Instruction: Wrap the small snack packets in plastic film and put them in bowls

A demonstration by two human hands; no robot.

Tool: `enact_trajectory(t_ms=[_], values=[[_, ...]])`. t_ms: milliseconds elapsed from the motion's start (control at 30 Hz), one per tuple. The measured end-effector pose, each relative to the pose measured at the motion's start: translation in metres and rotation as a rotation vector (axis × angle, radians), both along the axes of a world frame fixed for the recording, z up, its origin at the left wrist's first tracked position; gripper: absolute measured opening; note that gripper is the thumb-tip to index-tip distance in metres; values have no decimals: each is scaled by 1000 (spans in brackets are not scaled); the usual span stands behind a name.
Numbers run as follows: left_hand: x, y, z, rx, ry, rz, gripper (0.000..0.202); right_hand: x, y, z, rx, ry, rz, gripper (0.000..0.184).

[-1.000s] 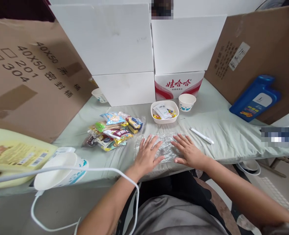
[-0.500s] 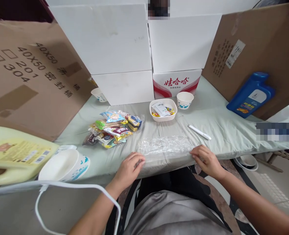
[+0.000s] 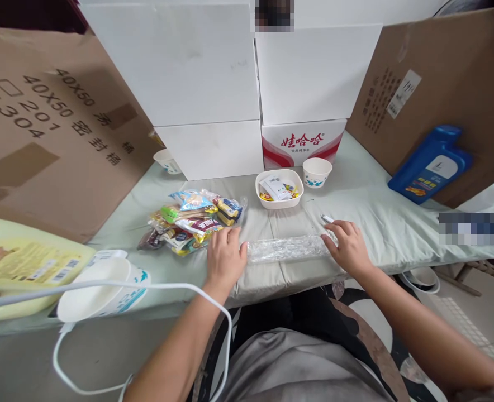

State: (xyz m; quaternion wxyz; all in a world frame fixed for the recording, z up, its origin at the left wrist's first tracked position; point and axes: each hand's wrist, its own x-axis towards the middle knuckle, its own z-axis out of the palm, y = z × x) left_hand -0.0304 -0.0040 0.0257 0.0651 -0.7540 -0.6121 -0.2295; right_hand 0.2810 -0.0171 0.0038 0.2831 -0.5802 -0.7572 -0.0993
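Note:
A strip of crinkled clear plastic [image 3: 289, 248], folded long and narrow, lies flat across the table in front of me. My left hand [image 3: 226, 258] rests at its left end, fingers stretched forward and the thumb apart, touching the plastic. At the right end is my right hand [image 3: 348, 245], its fingers bent but spread from the thumb, whose tip is on the plastic. Just beyond the right fingers, a white pen-like utility knife [image 3: 326, 219] is mostly covered by that hand. A heap of wrapped snacks [image 3: 196, 220] lies just beyond my left hand.
A white tub [image 3: 279, 204] with small packets stands beside a paper cup [image 3: 317, 174]. White boxes [image 3: 209, 148] rise behind. A blue bottle [image 3: 431, 164] leans at right. At left are a large paper bowl [image 3: 100, 290], a yellow jug [image 3: 24, 268] and a white cable [image 3: 167, 286].
The plastic sheet has been folded away from me into a narrower strip. Both hands have moved forward with it, and the right now covers much of the white knife.

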Motion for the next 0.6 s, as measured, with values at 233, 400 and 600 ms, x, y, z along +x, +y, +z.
enact_trajectory(t_ms=[233, 400, 600], values=[[49, -31, -38, -141, 159, -293, 69, -57, -13, -19, -239, -305, 434, 80], [47, -35, -48, -175, 169, -230, 67, -25, -16, -31, -274, -307, 338, 95], [75, -60, -32, -94, 88, -338, 43, 21, -63, -31, -153, -198, 257, 42]])
